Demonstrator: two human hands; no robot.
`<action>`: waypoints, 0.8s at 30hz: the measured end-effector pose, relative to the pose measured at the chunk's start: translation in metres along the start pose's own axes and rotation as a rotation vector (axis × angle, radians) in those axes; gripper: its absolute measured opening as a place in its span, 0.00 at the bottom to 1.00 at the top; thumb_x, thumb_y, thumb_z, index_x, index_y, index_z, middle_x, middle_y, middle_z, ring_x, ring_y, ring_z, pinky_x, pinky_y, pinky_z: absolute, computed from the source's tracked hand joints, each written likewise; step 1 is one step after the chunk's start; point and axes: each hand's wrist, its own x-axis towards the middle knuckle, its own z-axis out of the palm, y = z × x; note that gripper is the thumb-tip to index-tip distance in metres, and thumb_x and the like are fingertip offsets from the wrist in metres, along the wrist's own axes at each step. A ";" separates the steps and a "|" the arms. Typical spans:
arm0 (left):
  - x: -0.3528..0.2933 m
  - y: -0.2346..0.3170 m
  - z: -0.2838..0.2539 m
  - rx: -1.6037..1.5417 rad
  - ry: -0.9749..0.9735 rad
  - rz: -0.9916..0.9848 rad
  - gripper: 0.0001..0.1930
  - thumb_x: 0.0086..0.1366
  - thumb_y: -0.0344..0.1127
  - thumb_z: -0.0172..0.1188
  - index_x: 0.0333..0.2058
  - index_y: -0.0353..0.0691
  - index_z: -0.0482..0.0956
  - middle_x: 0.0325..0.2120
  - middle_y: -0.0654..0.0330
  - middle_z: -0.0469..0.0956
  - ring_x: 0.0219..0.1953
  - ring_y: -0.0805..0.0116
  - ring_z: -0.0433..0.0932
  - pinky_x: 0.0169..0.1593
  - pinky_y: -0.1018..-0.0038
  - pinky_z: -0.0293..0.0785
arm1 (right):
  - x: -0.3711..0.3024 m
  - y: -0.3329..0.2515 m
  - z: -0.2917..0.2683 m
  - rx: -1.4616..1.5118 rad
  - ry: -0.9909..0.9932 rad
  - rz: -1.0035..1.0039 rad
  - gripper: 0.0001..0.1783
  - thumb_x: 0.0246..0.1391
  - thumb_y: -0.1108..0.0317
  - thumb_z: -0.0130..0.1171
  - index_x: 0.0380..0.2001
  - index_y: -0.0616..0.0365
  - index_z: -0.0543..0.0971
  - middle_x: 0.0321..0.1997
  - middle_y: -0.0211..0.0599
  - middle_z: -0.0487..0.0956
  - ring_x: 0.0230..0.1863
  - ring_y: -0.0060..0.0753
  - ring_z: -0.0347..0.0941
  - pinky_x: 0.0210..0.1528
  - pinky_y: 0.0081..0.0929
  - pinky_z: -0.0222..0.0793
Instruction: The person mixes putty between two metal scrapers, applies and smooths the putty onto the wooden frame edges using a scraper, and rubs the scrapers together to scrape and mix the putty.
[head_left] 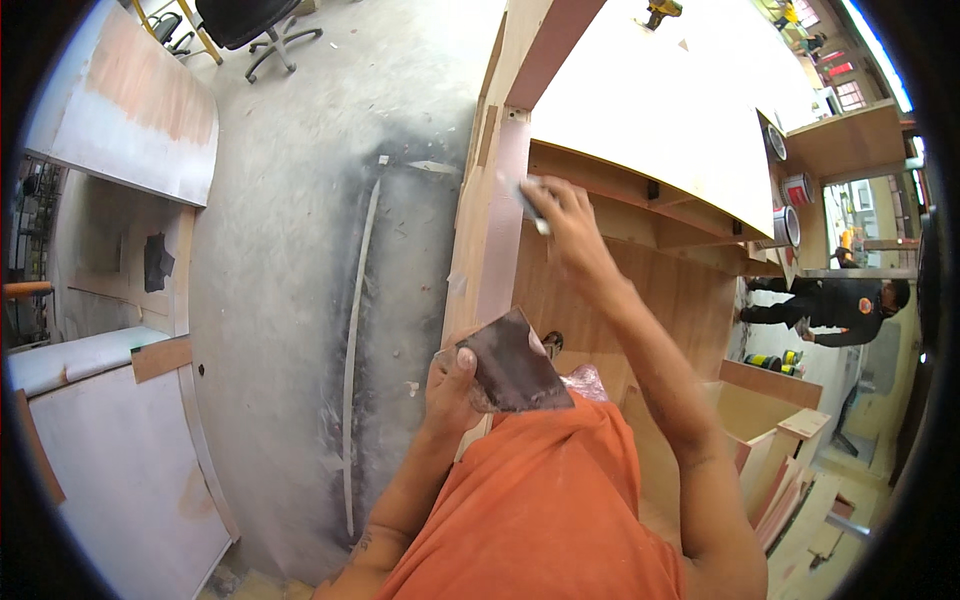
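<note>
My left hand [455,388] grips a dark flat rectangular board [515,365] with a pale pinkish smear near one edge, thumb on top. Farther forward, my right hand [572,222] is closed around a small flat scraper [534,207], dark with a whitish end. The scraper is against or very close to a pale pink-coated wooden strip [505,215] that runs along the edge of a wooden cabinet frame. Whether its edge touches the strip is hard to tell.
A white panel [650,120] covers the cabinet frame, with a yellow drill [661,12] on it. Paint cans [787,226] stand at right, near a person in dark clothes [850,310]. White-coated cabinets [120,440] line the left; an office chair [265,35] stands on the grey floor [280,300].
</note>
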 end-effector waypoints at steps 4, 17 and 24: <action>0.000 -0.010 -0.016 0.029 0.139 0.029 0.22 0.71 0.42 0.53 0.55 0.30 0.67 0.48 0.52 0.76 0.48 0.64 0.77 0.53 0.67 0.75 | 0.071 0.035 0.021 -0.162 -0.094 0.099 0.36 0.44 0.86 0.52 0.60 0.53 0.68 0.59 0.47 0.67 0.60 0.54 0.62 0.61 0.45 0.61; -0.013 0.000 -0.059 0.061 0.435 0.068 0.20 0.71 0.46 0.50 0.51 0.36 0.72 0.44 0.58 0.78 0.45 0.66 0.79 0.51 0.67 0.76 | 0.072 0.038 0.054 -0.398 -0.135 0.075 0.30 0.50 0.79 0.51 0.59 0.56 0.68 0.57 0.53 0.68 0.58 0.55 0.64 0.58 0.48 0.64; -0.004 0.006 -0.076 0.016 0.520 0.157 0.21 0.70 0.47 0.52 0.52 0.36 0.71 0.46 0.59 0.77 0.48 0.67 0.76 0.53 0.68 0.72 | 0.003 -0.020 0.052 -0.359 -0.208 0.091 0.35 0.48 0.77 0.54 0.63 0.56 0.64 0.59 0.52 0.64 0.59 0.58 0.62 0.60 0.50 0.61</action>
